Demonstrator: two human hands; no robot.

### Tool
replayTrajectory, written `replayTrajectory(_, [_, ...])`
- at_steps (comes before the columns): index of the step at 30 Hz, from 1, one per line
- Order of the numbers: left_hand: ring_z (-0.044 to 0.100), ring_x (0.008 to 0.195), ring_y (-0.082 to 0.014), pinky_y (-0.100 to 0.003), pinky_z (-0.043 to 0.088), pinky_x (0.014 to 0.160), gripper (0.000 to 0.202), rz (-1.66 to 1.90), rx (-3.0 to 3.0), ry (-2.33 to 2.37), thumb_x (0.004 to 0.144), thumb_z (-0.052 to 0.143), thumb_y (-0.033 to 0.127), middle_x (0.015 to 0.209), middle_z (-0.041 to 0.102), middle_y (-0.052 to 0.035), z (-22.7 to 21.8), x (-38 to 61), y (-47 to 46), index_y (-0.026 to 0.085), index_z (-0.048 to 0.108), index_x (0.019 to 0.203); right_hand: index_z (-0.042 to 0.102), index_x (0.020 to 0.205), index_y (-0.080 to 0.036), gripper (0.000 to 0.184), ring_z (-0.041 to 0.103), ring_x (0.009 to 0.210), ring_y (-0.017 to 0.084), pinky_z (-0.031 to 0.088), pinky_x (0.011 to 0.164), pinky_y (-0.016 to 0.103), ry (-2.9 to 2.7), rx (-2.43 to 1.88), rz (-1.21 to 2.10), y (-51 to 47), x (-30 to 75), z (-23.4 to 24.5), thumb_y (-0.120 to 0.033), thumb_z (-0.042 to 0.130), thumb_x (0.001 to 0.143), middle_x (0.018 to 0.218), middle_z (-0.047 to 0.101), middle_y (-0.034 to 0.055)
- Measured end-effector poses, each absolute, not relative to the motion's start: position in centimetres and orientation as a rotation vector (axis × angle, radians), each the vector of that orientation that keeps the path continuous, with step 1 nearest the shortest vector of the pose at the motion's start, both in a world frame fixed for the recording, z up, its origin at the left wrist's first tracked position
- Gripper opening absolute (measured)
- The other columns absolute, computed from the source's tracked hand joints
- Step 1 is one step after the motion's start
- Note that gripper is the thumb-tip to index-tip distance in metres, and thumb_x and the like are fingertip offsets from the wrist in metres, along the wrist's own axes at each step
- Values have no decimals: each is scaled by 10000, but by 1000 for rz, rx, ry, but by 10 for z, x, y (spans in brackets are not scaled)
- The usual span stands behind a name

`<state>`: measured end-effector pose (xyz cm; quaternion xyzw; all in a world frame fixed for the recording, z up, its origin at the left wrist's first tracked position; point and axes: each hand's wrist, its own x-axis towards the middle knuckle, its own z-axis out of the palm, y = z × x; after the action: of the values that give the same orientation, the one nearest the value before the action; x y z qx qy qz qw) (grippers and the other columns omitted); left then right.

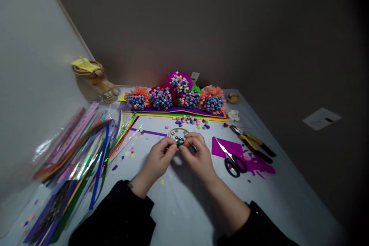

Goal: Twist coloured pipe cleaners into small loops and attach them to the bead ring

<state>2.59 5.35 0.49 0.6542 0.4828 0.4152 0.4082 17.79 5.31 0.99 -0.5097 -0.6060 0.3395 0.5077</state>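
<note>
Both the left hand [161, 154] and the right hand [198, 155] have thumb and fingertips pinched close together at the near edge of a round gold-rimmed dish [176, 129], which sits at the centre of the clock; I cannot tell what, if anything, they grasp (the fingers hide it). Dark shiny stars [180, 140] lie inside that rim, just beyond the fingertips, so a knuckle catching the edge could tip it and scatter them. Loose pastel stars [191, 122] spread toward twelve o'clock, near enough that spilled pieces might mix with them. Pinching too hard could crush something so small, and a slack grip could drop it. At about three to four o'clock, the scissors [230, 161] lie on a magenta sheet [217, 147], tips toward eleven, where a sideways sweep of the right hand might meet the points. Toward nine, a tangle of ribbon strips [99, 153] could snag the left sleeve [115, 215] if that arm swung outward.
</note>
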Motion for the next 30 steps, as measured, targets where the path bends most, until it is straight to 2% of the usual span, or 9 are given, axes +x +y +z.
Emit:
replayTrajectory(5, [506, 705, -140, -247, 408, 662, 209, 1060, 1653, 1187, 891, 456, 339, 743, 544, -3, 7, 27, 53, 177, 539, 789, 618, 678, -211, 65, 520, 1017, 234, 372, 926, 401, -1437, -1248, 863, 51, 177, 13, -189, 599, 736, 974, 555, 68])
replayTrajectory(13, [454, 618, -122, -227, 376, 578, 234, 1003, 1551, 1232, 865, 483, 367, 670, 494, 19, 8, 29, 52, 174, 517, 737, 604, 704, -209, 62, 521, 968, 210, 395, 890, 362, -1399, -1196, 914, 48, 174, 12, -171, 568, 738, 958, 532, 54])
replayTrajectory(20, [467, 641, -123, -228, 386, 589, 189, 993, 1405, 1177, 836, 509, 347, 703, 508, 12, 4, 30, 54, 170, 536, 778, 576, 679, -201, 65, 524, 915, 199, 411, 842, 338, -1392, -1159, 994, 52, 174, 12, -168, 553, 730, 905, 522, 46])
replayTrajectory(24, [440, 612, -118, -230, 365, 576, 177, 1000, 1346, 1189, 798, 523, 325, 652, 479, 24, 6, 31, 54, 168, 516, 718, 593, 668, -195, 71, 532, 891, 199, 416, 820, 335, -1423, -1175, 1009, 52, 174, 10, -168, 567, 728, 880, 522, 44])
replayTrajectory(30, [405, 593, -111, -229, 340, 572, 210, 1042, 1321, 1221, 791, 527, 334, 617, 420, 45, 8, 30, 55, 180, 450, 670, 586, 783, -210, 79, 538, 897, 202, 429, 817, 348, -1475, -1172, 827, 48, 174, 10, -150, 579, 733, 884, 531, 42])
